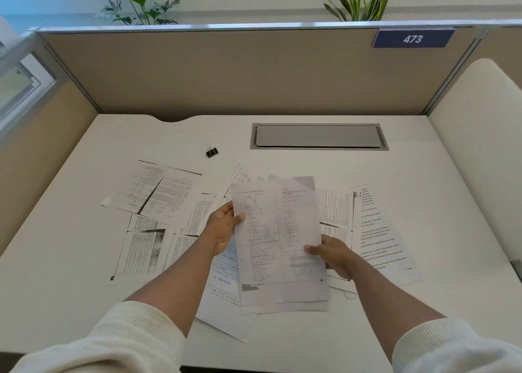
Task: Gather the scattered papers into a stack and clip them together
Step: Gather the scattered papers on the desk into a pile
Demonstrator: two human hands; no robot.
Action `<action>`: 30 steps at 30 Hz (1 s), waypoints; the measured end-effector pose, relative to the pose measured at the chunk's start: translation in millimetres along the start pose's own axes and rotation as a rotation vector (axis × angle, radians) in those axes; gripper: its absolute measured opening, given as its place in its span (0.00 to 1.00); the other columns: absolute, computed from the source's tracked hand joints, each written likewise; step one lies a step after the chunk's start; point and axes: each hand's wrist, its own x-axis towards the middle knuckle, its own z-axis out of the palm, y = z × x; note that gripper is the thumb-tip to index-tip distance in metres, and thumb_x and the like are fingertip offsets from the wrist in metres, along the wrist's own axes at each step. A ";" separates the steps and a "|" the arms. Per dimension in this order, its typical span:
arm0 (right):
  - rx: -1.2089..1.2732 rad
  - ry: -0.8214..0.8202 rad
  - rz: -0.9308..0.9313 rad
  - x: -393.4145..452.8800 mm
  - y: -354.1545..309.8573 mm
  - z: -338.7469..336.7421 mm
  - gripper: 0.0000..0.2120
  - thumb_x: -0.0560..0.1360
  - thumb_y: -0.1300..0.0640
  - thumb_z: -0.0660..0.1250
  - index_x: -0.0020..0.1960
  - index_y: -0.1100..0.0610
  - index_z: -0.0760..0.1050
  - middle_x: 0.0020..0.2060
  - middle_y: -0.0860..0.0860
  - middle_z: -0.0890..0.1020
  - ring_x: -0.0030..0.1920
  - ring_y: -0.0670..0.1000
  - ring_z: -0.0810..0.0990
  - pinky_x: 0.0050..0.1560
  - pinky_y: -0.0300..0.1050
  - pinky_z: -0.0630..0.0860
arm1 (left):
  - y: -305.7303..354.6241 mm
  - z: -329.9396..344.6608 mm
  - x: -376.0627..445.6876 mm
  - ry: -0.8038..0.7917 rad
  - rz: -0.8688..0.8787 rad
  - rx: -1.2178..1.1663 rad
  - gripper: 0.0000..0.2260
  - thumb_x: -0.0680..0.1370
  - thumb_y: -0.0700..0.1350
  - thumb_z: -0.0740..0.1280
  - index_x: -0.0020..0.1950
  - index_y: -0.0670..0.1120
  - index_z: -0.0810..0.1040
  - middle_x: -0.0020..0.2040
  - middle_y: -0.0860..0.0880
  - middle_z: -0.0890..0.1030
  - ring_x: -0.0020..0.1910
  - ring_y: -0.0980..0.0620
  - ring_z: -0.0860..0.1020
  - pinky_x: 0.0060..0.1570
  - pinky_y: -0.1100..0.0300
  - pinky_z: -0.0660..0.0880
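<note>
Both hands hold a small stack of printed sheets [278, 240] lifted above the white desk [70, 302]. My left hand [223, 225] grips the stack's left edge, thumb on top. At the lower right edge my right hand [333, 255] pinches it the same way. Several other printed papers lie scattered flat on the desk: two overlapping ones at the left [161, 192], a dark photocopy [141, 252] below them, a text page at the right [378, 231], and sheets under the held stack [226, 313]. A black binder clip [211, 151] stands apart, behind the papers.
A grey cable-tray lid [317, 136] is set into the desk at the back. Beige partition walls [226, 70] enclose the desk on three sides, with a blue sign reading 473 [413, 38]. Plants [141, 2] rise behind the partition.
</note>
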 end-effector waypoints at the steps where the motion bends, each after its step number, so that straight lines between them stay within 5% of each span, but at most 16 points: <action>1: 0.008 0.001 -0.023 -0.5 -0.1 0.7 0.15 0.76 0.60 0.69 0.62 0.53 0.75 0.55 0.52 0.83 0.53 0.54 0.82 0.48 0.49 0.79 | 1.5 -0.3 0.3 0.011 0.007 -0.007 0.21 0.77 0.28 0.66 0.69 0.40 0.73 0.57 0.45 0.83 0.55 0.46 0.82 0.53 0.51 0.80; 7: -0.024 0.172 -0.145 -0.3 -4.4 -1.5 0.16 0.77 0.65 0.64 0.64 0.57 0.75 0.56 0.55 0.81 0.54 0.57 0.80 0.55 0.51 0.78 | 3.0 -12.7 2.6 0.292 0.016 0.031 0.17 0.76 0.35 0.72 0.63 0.46 0.79 0.59 0.45 0.82 0.56 0.48 0.81 0.56 0.57 0.78; 12: 0.013 0.321 -0.133 2.1 -3.4 -8.7 0.14 0.77 0.65 0.63 0.62 0.57 0.75 0.55 0.54 0.80 0.52 0.55 0.79 0.49 0.47 0.74 | -10.2 -38.1 -2.1 0.547 -0.037 0.629 0.23 0.74 0.41 0.75 0.67 0.47 0.75 0.67 0.43 0.77 0.64 0.44 0.76 0.59 0.54 0.74; 15: 0.053 0.393 -0.099 3.5 -1.7 -10.4 0.14 0.76 0.65 0.62 0.60 0.56 0.75 0.53 0.54 0.80 0.51 0.56 0.78 0.49 0.48 0.75 | -20.1 -47.8 -11.6 0.538 -0.125 1.069 0.39 0.67 0.55 0.80 0.73 0.47 0.65 0.71 0.42 0.67 0.71 0.42 0.66 0.65 0.45 0.71; 19: 0.048 0.414 -0.064 4.9 0.3 -10.1 0.16 0.76 0.65 0.61 0.63 0.58 0.74 0.52 0.54 0.79 0.51 0.56 0.77 0.50 0.48 0.75 | -26.8 -50.6 -19.0 0.517 -0.208 1.275 0.55 0.58 0.64 0.81 0.74 0.43 0.56 0.71 0.41 0.61 0.72 0.42 0.62 0.67 0.44 0.67; 30: 0.040 0.428 -0.052 1.4 3.0 -6.2 0.19 0.76 0.66 0.60 0.65 0.57 0.74 0.51 0.52 0.78 0.50 0.55 0.77 0.49 0.47 0.73 | -40.1 -58.3 -23.1 0.434 -0.264 1.375 0.50 0.60 0.58 0.83 0.71 0.44 0.57 0.70 0.42 0.64 0.71 0.43 0.64 0.66 0.44 0.68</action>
